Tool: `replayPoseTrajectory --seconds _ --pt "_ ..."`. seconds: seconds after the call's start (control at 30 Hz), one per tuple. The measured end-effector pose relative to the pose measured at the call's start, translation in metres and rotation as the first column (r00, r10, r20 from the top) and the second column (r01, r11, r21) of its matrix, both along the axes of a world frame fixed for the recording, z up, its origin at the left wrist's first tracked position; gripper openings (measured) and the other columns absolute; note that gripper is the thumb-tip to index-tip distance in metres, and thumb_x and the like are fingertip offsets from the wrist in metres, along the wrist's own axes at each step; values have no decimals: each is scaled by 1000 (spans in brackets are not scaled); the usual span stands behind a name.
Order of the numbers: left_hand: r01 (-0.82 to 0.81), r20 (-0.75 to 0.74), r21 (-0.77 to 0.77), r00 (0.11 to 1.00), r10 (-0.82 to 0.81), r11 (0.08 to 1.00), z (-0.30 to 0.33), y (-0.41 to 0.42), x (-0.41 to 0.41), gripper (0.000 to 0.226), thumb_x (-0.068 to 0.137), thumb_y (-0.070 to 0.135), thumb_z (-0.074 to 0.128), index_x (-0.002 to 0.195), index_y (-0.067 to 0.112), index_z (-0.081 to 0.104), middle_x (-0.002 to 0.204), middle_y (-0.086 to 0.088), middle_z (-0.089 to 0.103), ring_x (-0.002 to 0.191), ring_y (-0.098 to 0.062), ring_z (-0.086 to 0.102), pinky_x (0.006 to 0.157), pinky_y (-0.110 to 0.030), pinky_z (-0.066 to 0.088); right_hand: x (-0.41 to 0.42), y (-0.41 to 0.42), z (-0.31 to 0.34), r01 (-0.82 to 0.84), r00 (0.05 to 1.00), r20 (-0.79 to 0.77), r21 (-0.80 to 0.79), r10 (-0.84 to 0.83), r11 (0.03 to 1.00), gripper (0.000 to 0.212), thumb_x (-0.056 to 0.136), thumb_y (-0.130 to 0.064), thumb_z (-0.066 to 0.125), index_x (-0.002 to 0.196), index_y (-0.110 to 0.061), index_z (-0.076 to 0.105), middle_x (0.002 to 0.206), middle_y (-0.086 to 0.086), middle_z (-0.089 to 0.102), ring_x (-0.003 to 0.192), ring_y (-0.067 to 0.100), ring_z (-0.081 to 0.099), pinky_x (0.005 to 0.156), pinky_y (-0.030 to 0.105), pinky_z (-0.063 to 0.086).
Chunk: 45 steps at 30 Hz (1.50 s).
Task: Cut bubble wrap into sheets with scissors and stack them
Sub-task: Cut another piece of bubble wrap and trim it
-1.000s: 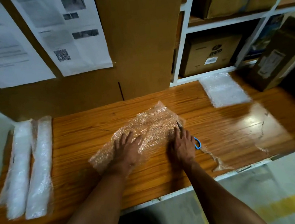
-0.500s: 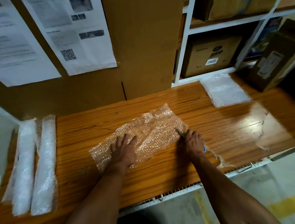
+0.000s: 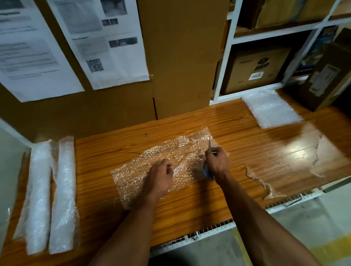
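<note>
Bubble wrap flat mid-bench, left hand pinning it (fingers curled, grip unclear), right hand clenched on scissors mid-cut; next: snip through to far edge.

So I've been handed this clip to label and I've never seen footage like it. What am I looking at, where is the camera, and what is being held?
No machine here: a person works with bare hands, and the single camera sits on their head, looking forward and down, so the arms reach in from the bottom. The wooden table holds a bubble wrap sheet in the middle. The left hand rests on it with curled fingers; whether it pinches the wrap is unclear. The right hand grips scissors with blue handles, blades pointing away over the sheet's right edge. Two wrapped rolls lie at the left, and a pile of cut sheets sits at the far right by the shelves. Printed papers hang on the cardboard wall.
</note>
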<state>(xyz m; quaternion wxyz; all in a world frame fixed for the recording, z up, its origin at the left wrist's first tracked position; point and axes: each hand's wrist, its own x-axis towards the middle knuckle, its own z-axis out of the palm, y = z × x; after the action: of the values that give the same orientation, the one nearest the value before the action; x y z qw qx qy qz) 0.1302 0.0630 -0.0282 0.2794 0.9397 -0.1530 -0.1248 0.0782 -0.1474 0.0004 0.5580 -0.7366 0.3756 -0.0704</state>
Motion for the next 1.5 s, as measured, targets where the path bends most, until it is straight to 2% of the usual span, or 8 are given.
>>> replayPoseTrajectory --seconds 0.13,0.33,0.53,0.73,0.93,1.17,1.33,1.5 --pt "-124 -482 -392 872 -89 911 20 -16 -10 10 94 41 72 100 33 69 97 7 76 84 -14 74 79 -36 62 5 24 21 -120 990 126 507 64 854 24 113 -17 43 122 -2 59 97 8 69 79 16 67 62 25 55" --pt "-313 -661 -573 723 -201 757 32 -20 -15 21 99 10 65 119 6 68 113 -13 75 96 -23 75 86 -35 62 14 36 16 -217 974 198 686 109 694 36 112 -18 36 145 -7 47 127 31 67 123 45 64 113 60 46" --pt "-510 -777 -587 575 -258 629 30 -13 -12 26 104 9 54 125 -2 65 122 -21 72 114 -33 69 107 -48 52 15 26 11 -345 938 288 725 192 596 38 107 -3 47 144 -8 48 149 40 45 141 49 49 122 61 34" --pt "-649 -797 -604 482 -365 462 48 -16 -16 24 106 15 49 118 3 66 108 -16 76 96 -24 73 86 -37 58 14 7 22 -477 877 383 762 289 437 29 107 3 46 134 -4 52 131 32 64 102 30 75 76 36 65" --pt "-585 -723 -689 509 -468 428 53 -29 -17 23 99 17 58 109 9 77 115 -16 74 103 -24 73 72 -28 57 17 -6 32 -553 826 440 754 351 355 27 108 2 46 130 -12 55 94 10 72 57 9 60 44 21 50" --pt "-590 -681 -716 473 -559 373 45 -49 -23 29 105 10 50 126 3 68 128 -19 69 107 -25 68 66 -26 46 13 -28 27 -555 818 478 803 322 218 29 99 2 57 125 -11 58 123 25 63 49 2 45 38 12 37" --pt "-650 -785 -620 515 -345 440 45 -60 -39 16 88 21 79 99 11 73 99 -11 72 79 -15 68 46 -17 36 7 -24 20 -595 793 431 700 431 395 26 106 0 49 128 -12 55 81 2 71 49 6 53 44 18 48" --pt "-645 -825 -458 565 -21 612 21 -44 -63 34 85 20 82 113 4 71 113 -18 76 92 -23 60 53 -21 32 4 -24 -34 -733 636 143 -196 758 652 12 103 -26 60 106 -29 71 95 -5 76 82 13 70 75 33 57"
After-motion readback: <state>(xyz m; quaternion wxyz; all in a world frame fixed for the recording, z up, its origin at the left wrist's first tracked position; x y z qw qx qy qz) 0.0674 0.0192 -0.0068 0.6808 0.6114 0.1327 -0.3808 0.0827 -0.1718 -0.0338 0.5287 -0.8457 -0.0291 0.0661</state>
